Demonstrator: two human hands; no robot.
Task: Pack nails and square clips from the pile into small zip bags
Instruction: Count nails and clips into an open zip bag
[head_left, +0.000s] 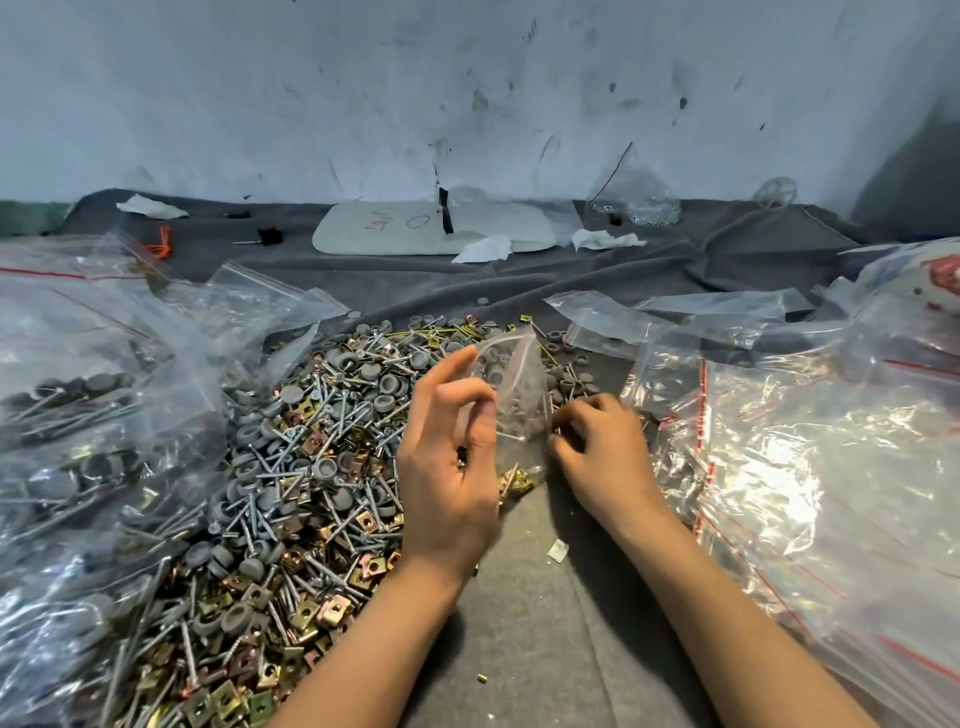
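Pile (291, 467) ctr-L on cloth (545, 649); filled bags (78, 415) L; bag stack (805, 467) R; small zip bag (519, 384) btwn; board (431, 228) behind.

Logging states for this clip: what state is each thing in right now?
Small bag: mouth open, held upright, clips at the bottom.
Left hand: grips the small bag.
Right hand: fingers curled at the bag's side; grip unclear.
Pile: loose on the cloth.
Bags at left: filled.
Bags at right: look empty.

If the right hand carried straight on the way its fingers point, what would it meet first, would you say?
The small zip bag held in the left hand. The right hand points left at the bag's edge and is perhaps touching it, though depth is unclear.
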